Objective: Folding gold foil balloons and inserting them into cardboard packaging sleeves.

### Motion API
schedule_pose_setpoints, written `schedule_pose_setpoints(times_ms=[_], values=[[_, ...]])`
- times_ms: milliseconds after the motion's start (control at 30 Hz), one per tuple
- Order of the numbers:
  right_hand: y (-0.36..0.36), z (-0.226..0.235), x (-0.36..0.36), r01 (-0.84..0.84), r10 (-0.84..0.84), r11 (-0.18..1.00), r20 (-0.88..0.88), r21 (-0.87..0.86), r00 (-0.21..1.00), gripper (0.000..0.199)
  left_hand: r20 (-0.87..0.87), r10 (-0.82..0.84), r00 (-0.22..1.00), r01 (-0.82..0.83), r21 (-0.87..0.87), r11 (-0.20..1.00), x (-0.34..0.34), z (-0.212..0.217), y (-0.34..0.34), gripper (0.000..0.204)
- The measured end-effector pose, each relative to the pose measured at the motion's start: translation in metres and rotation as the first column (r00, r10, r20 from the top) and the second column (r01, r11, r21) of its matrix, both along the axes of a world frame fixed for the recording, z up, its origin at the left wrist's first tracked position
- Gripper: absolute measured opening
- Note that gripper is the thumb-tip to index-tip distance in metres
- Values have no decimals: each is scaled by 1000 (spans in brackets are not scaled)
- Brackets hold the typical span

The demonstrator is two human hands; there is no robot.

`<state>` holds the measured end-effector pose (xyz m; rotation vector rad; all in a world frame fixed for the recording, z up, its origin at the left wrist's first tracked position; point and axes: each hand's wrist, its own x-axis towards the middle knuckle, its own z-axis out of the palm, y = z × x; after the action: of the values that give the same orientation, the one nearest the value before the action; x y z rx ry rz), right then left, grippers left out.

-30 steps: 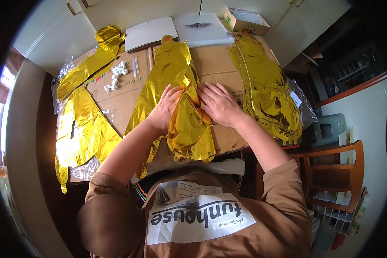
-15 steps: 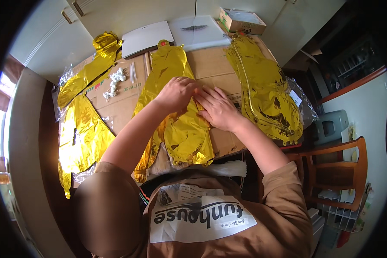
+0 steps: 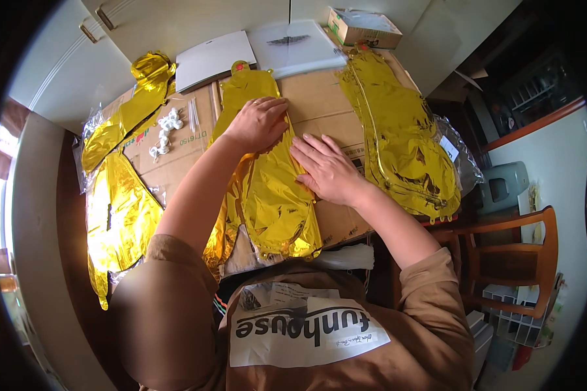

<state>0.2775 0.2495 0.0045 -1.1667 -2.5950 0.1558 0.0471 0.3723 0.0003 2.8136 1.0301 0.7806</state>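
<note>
A deflated gold foil balloon (image 3: 280, 205) lies lengthwise in front of me, its rounded tab with a red spot at the far end. My left hand (image 3: 257, 124) rests on its upper middle, palm down, fingers stretched to the right. Beside it, my right hand (image 3: 329, 171) lies flat with fingers spread, the fingertips on the balloon's right edge. Neither hand grips anything. On the right is another flat gold foil balloon (image 3: 407, 137), creased along its length. A third, crumpled gold foil balloon (image 3: 125, 212) spreads over the left side, partly on clear plastic.
Flattened cardboard (image 3: 316, 104) covers the table. White ribbon bundles (image 3: 166, 130) and thin clear sticks (image 3: 194, 116) lie left of the middle balloon. At the back are a white flat box (image 3: 216, 60), a clear plastic sheet (image 3: 297, 49) and a small carton (image 3: 365, 29). A wooden chair (image 3: 512, 251) stands right.
My hands have moved apart: the left has slid up and left along the balloon, its fingers straighter. The right stays flat near the edge. The view has shifted slightly.
</note>
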Motion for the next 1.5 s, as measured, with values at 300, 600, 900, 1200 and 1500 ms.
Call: schedule_pose_setpoints(times_ms=[300,600,900,1200,1500], values=[[-56,9,19,-110,110,994,-40,-2,993,55,44,-1,999,2,-32,999,-5,-10,0,47],[-103,23,42,-169,133,968,-192,-187,972,50,55,15,998,-13,-34,999,-4,-10,-1,46],[4,15,-14,-47,78,991,-254,123,964,26,75,-6,997,8,-33,999,-3,-7,-1,47],[6,27,-32,-92,94,995,-46,40,995,25,282,69,957,-86,47,995,-20,-1,-8,51],[10,25,-33,-163,191,960,-105,229,976,26,36,684,729,-636,-333,696,-124,74,-219,39]])
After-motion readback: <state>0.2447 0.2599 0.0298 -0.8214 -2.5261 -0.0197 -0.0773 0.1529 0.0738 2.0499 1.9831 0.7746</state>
